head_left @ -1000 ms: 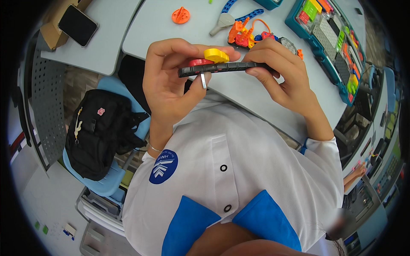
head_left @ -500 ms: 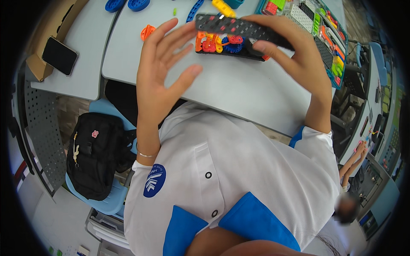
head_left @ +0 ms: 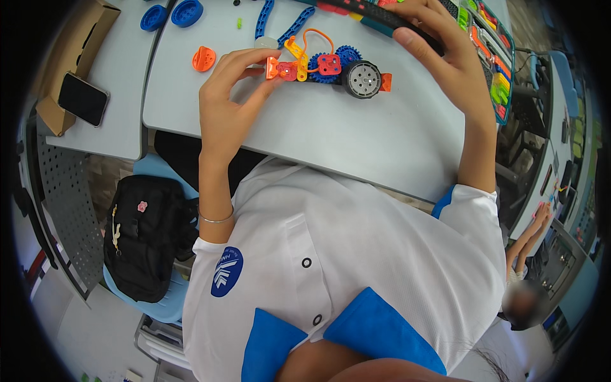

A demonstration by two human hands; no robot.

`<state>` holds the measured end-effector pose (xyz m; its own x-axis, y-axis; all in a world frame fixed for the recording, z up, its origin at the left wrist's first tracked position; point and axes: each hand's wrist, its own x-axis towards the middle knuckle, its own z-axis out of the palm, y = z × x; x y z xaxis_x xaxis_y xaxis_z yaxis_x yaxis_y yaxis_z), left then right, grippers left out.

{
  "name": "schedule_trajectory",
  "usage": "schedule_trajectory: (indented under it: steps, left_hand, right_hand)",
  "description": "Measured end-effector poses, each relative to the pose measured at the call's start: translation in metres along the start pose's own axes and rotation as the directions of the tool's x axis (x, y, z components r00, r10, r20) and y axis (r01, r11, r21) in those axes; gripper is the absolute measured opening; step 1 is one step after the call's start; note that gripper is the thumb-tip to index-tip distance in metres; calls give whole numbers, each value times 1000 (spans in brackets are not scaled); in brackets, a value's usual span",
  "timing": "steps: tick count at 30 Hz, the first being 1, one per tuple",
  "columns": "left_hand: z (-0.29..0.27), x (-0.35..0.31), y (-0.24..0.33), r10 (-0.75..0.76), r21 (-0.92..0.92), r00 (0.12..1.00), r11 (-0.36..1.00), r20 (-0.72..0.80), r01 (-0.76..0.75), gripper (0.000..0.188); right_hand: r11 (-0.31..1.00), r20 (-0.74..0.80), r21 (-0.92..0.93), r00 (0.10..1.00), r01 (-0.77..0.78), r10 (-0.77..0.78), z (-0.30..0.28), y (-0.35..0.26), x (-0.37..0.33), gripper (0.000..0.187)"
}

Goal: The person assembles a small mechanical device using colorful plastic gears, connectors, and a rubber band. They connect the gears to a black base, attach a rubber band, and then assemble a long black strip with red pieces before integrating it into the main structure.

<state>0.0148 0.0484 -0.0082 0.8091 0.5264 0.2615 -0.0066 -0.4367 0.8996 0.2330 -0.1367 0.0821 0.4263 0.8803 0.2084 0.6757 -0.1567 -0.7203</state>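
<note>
My left hand (head_left: 224,105) pinches the orange end of a building-kit model (head_left: 294,69) between thumb and fingers. Red and yellow pieces, blue gears (head_left: 349,56), an orange cord and a grey wheel (head_left: 365,80) with a black tyre make up this model. Up and to the right, my right hand (head_left: 449,60) is closed round a long dark slab (head_left: 382,20), seen nearly edge-on and partly cut off by the top of the picture. What kind of thing the slab is, I cannot tell. Two blue curved beams (head_left: 294,27) lie just beyond the model.
An orange round piece (head_left: 203,58) and blue wheel rims (head_left: 186,13) lie to the left, near a phone (head_left: 83,99) and an open cardboard box (head_left: 70,57). A parts tray (head_left: 503,105) stands at right. A black backpack (head_left: 147,235) rests on a blue chair; another person's arms (head_left: 531,239) show far right.
My left hand has gone from open in the air to gripping the model's orange end. My right hand has lifted the dark slab up and away, uncovering the model.
</note>
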Motion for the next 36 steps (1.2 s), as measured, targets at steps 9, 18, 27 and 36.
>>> schedule_trajectory:
  steps: [9, 18, 27, 36]
  left_hand:
    - [-2, -11, 0, -14, -42, 999, 999, -45, 13, 34]
    - [-7, -22, -1, -15, -56, 996, 998, -90, 10, 39]
    - [-9, -27, -4, -22, -46, 997, 999, -75, 18, 39]
    - [-11, -29, -6, -10, -60, 996, 998, -84, 5, 40]
  right_hand:
    - [985, 126, -21, 978, 172, -168, 20, -12, -8, 30]
    - [957, 96, 1, 952, 291, -290, 62, 6, -17, 34]
    - [937, 126, -60, 934, 344, -334, 59, 9, -16, 36]
    - [918, 149, -62, 913, 391, -379, 59, 12, -14, 36]
